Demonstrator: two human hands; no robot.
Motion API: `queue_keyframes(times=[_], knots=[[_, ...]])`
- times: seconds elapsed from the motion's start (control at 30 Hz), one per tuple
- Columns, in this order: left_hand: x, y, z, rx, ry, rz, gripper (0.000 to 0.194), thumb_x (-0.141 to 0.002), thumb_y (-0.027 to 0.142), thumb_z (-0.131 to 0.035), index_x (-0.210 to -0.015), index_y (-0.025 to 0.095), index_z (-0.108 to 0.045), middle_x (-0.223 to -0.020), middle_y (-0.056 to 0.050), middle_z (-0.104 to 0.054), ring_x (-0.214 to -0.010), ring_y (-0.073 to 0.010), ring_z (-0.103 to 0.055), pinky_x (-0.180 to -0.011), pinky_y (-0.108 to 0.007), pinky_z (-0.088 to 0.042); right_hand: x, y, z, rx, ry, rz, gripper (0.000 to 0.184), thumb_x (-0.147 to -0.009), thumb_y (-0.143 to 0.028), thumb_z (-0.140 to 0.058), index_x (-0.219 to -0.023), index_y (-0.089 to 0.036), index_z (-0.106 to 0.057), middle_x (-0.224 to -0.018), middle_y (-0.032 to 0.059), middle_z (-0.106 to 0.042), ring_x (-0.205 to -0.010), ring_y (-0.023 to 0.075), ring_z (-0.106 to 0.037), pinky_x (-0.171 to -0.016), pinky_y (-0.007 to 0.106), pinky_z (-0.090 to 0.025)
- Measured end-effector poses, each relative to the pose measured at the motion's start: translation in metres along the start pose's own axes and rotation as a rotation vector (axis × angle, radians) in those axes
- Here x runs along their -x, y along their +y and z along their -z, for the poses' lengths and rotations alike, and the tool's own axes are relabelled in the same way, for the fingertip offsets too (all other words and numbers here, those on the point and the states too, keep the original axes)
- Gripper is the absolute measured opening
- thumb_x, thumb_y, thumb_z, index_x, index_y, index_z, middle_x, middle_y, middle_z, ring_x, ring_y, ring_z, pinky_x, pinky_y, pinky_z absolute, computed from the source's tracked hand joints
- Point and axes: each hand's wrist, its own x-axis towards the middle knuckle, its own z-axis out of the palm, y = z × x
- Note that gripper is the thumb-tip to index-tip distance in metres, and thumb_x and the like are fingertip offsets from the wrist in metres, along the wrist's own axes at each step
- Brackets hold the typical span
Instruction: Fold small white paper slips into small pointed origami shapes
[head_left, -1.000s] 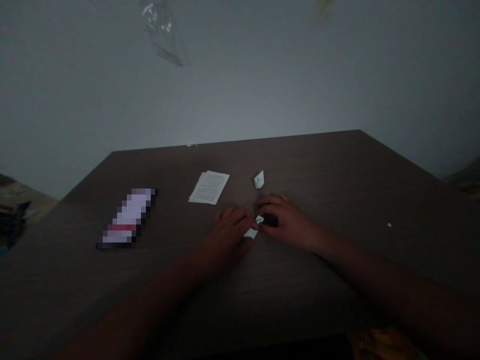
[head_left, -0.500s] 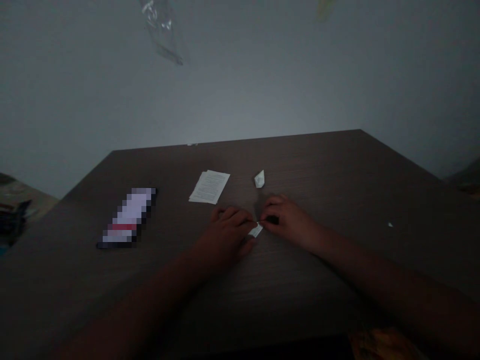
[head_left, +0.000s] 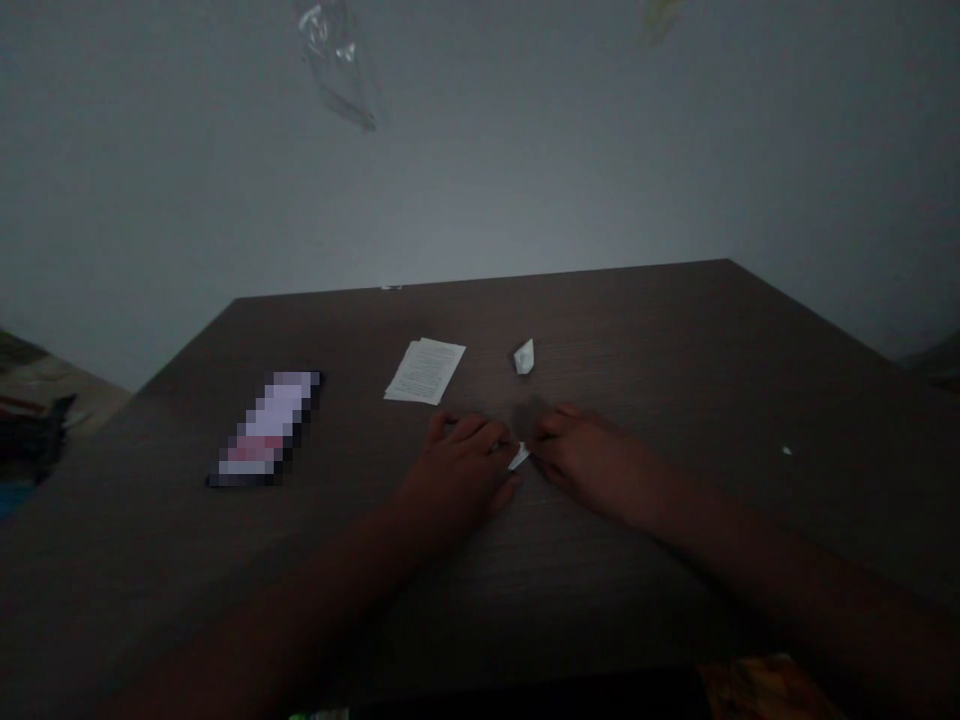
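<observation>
A small piece of folded white paper [head_left: 519, 456] lies on the dark table between my hands, mostly covered by fingers. My left hand [head_left: 469, 470] presses its fingers down on the paper's left side, thumb tucked close below. From the right, my right hand [head_left: 581, 450] pinches or presses the paper's edge with its fingers curled together. Just beyond them stands a small folded paper shape [head_left: 524, 357], pointed at one end. Farther left is a short stack of printed paper sheets [head_left: 426, 371].
A phone [head_left: 266, 430] with a blurred-out screen lies on the table [head_left: 637, 330] at left. A tiny white scrap [head_left: 786, 450] is at right. The wall [head_left: 525, 180] rises behind the table, with a clear plastic bag [head_left: 337, 65] on it.
My right hand has turned over more and its fingers have closed in on the paper. Less of the paper shows now, as a narrower strip. The whole view has shifted slightly.
</observation>
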Motion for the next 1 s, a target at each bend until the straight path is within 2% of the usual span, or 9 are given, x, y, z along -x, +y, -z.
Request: queue_keyframes(times=[0.13,0.23,0.37,0.53,0.73,0.87,1.0], knots=[[-0.001,0.004,-0.001,-0.029,0.015,0.017,0.023,-0.113,0.028,-0.066,-0.130,0.022,-0.079,-0.134,-0.009,-0.079,-0.127,-0.0331,-0.068,-0.115,-0.055,-0.046,0.007,-0.009,-0.001,0.061,-0.025,-0.014,0.021,-0.108,-0.013,-0.066,-0.107,-0.019,-0.086,-0.110,0.0137,-0.079,-0.108,0.0326,-0.070,-0.095,0.048,-0.059],[-0.002,0.006,-0.004,-0.035,0.025,0.032,0.021,-0.114,0.023,-0.064,-0.128,0.022,-0.080,-0.133,-0.008,-0.080,-0.126,-0.0325,-0.070,-0.116,-0.056,-0.047,0.008,-0.011,0.001,0.050,-0.038,-0.024,0.021,-0.107,-0.011,-0.066,-0.109,-0.019,-0.086,-0.109,0.0144,-0.079,-0.109,0.0331,-0.071,-0.098,0.049,-0.059],[-0.002,0.004,-0.008,-0.050,0.043,0.038,0.024,-0.113,0.016,-0.062,-0.129,0.021,-0.079,-0.135,-0.009,-0.080,-0.131,-0.0333,-0.069,-0.116,-0.057,-0.048,0.004,-0.005,0.010,-0.071,-0.064,-0.007,0.021,-0.108,-0.014,-0.067,-0.107,-0.017,-0.087,-0.109,0.0143,-0.079,-0.105,0.0309,-0.073,-0.106,0.051,-0.057],[-0.004,-0.006,-0.013,-0.036,0.020,0.031,0.036,-0.112,0.013,-0.060,-0.141,0.025,-0.077,-0.145,-0.009,-0.077,-0.135,-0.0331,-0.068,-0.113,-0.052,-0.052,0.001,0.008,0.015,-0.266,-0.095,0.075,0.020,-0.107,-0.013,-0.069,-0.101,-0.020,-0.086,-0.110,0.0103,-0.076,-0.108,0.0284,-0.073,-0.112,0.053,-0.053],[-0.005,-0.012,-0.013,0.073,0.000,-0.009,0.042,-0.108,0.009,-0.059,-0.144,0.023,-0.076,-0.147,-0.010,-0.077,-0.137,-0.0307,-0.071,-0.118,-0.048,-0.057,-0.006,0.019,-0.001,-0.422,-0.021,0.154,0.020,-0.104,-0.010,-0.072,-0.105,-0.022,-0.088,-0.104,0.0075,-0.076,-0.102,0.0244,-0.071,-0.101,0.043,-0.056],[-0.005,-0.017,-0.011,0.222,0.031,-0.059,0.043,-0.102,0.005,-0.063,-0.140,0.018,-0.077,-0.149,-0.012,-0.075,-0.140,-0.0290,-0.070,-0.124,-0.045,-0.057,-0.015,0.026,-0.014,-0.510,0.071,0.114,0.019,-0.102,-0.010,-0.077,-0.107,-0.023,-0.089,-0.102,0.0057,-0.077,-0.096,0.0212,-0.073,-0.092,0.036,-0.056],[-0.005,-0.022,-0.012,0.306,0.049,-0.072,0.045,-0.100,0.003,-0.064,-0.140,0.018,-0.077,-0.151,-0.013,-0.075,-0.143,-0.0286,-0.069,-0.126,-0.045,-0.055,-0.018,0.024,-0.020,-0.486,0.104,0.060,0.017,-0.101,-0.010,-0.078,-0.102,-0.024,-0.089,-0.098,0.0042,-0.077,-0.093,0.0205,-0.074,-0.090,0.036,-0.056]])
